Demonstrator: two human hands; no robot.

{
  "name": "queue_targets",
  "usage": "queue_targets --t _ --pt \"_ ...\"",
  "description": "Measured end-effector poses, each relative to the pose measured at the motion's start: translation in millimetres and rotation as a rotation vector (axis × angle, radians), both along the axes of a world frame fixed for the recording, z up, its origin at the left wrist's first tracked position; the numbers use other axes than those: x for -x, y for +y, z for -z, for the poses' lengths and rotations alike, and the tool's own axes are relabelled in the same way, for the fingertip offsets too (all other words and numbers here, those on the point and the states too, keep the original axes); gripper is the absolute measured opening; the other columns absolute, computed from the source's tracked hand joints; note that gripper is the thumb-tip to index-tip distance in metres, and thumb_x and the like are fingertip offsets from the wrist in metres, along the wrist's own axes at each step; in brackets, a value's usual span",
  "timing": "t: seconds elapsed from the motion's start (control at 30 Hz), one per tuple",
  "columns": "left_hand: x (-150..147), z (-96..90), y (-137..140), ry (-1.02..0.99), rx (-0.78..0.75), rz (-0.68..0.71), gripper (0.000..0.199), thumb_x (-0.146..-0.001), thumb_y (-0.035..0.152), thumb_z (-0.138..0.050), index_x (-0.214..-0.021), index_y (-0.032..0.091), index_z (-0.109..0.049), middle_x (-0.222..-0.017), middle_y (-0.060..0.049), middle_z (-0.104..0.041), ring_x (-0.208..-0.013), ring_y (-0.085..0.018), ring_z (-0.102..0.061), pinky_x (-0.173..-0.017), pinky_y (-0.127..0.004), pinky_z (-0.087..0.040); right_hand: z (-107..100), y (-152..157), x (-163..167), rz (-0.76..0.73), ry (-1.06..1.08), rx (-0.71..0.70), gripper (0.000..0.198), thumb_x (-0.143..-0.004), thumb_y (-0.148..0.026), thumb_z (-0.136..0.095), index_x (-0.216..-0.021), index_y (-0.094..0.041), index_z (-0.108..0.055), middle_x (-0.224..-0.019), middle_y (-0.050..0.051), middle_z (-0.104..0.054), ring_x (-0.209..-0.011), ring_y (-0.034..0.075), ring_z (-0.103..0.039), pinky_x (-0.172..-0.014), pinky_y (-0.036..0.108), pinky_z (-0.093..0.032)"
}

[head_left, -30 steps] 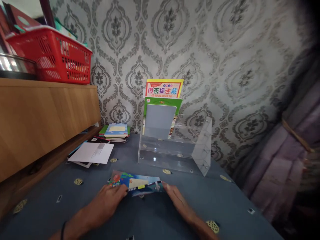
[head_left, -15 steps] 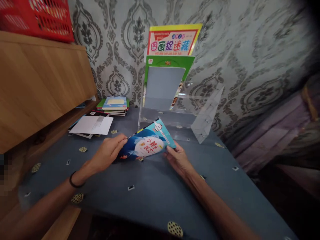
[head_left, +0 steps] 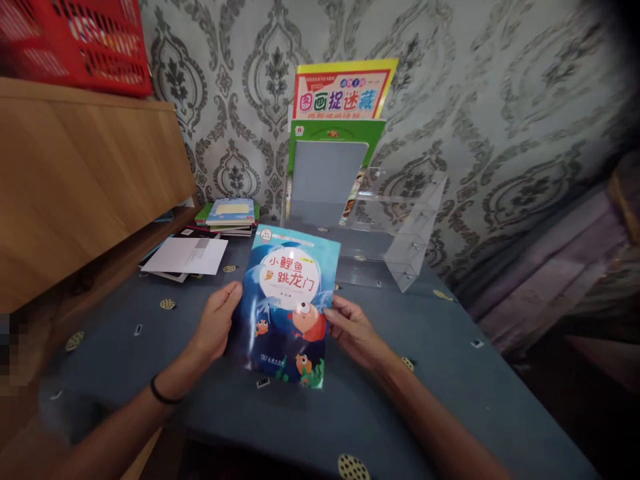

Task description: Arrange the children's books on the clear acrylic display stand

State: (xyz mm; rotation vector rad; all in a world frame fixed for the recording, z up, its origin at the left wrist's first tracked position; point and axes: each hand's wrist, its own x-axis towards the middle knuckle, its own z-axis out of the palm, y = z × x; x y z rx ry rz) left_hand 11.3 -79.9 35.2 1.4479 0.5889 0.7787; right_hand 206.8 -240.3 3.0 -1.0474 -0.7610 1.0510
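Note:
A blue picture book (head_left: 287,333) with cartoon fish and a white title bubble faces me, nearly upright above the table. My left hand (head_left: 216,321) grips its left edge, and my right hand (head_left: 354,330) pinches the right edge between thumb and fingers. Behind it stands a clear acrylic rack (head_left: 415,233) with several tiers. In the rack's left part a yellow-and-red book (head_left: 345,90) rises at the back. In front of that one is a green book (head_left: 337,131), with a plain grey-blue panel covering much of its face.
Two groups of books lie at the back left: a stack (head_left: 231,212) with a light blue cover on top, and a white-backed book (head_left: 193,256) over others. A wooden cabinet (head_left: 90,180) bearing a red basket (head_left: 107,53) flanks the blue-grey table (head_left: 430,393).
The blue book has turned from a slanted, tipped position to nearly upright, its full cover now showing. My left hand has moved slightly left and down, to the book's left edge.

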Motion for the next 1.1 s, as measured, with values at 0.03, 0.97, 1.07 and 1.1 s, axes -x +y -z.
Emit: queue_targets --t 0.03,0.97,1.07,1.1 --pt "2.8 9.4 1.1 0.050 0.008 0.002 0.046 -0.078 0.062 -0.064 -0.070 0.020 -0.048 -0.066 0.005 -0.050 -0.063 -0.011 -0.047 -0.061 -0.022 -0.043 0.5 -0.8 -2.3 -0.021 -0.026 0.047 0.040 -0.075 -0.048 -0.082 -0.101 -0.020 -0.073 -0.091 0.005 -0.077 -0.074 0.016 -0.071 -0.071 0.028 -0.056" --pt "-5.7 70.8 92.1 0.461 -0.815 0.240 0.043 -0.096 0.024 -0.041 -0.138 0.017 -0.042 -0.134 -0.011 -0.066 -0.129 -0.023 -0.056 -0.113 -0.045 -0.041 14.9 73.2 47.5 -0.288 -1.537 -0.060 0.033 -0.101 -0.025 -0.050 -0.132 -0.017 -0.059 -0.141 0.014 -0.060 -0.134 0.025 -0.052 -0.113 0.048 -0.041" --pt "-3.2 71.9 96.6 0.451 -0.754 0.267 0.043 -0.095 0.028 -0.042 -0.137 0.017 -0.043 -0.135 -0.011 -0.065 -0.131 -0.024 -0.055 -0.114 -0.047 -0.040 23.3 91.9 51.9 -0.285 -1.573 -0.012 0.043 -0.101 -0.030 -0.050 -0.140 -0.011 -0.053 -0.150 0.019 -0.050 -0.144 0.027 -0.040 -0.118 0.052 -0.034" --pt "-2.9 72.1 96.6 0.454 -0.743 0.265 0.042 -0.095 0.028 -0.042 -0.136 0.017 -0.043 -0.136 -0.012 -0.065 -0.132 -0.023 -0.054 -0.114 -0.047 -0.039 24.7 95.9 52.0 -0.283 -1.574 0.003 0.046 -0.101 -0.032 -0.050 -0.142 -0.010 -0.051 -0.151 0.019 -0.049 -0.145 0.028 -0.039 -0.119 0.052 -0.032"
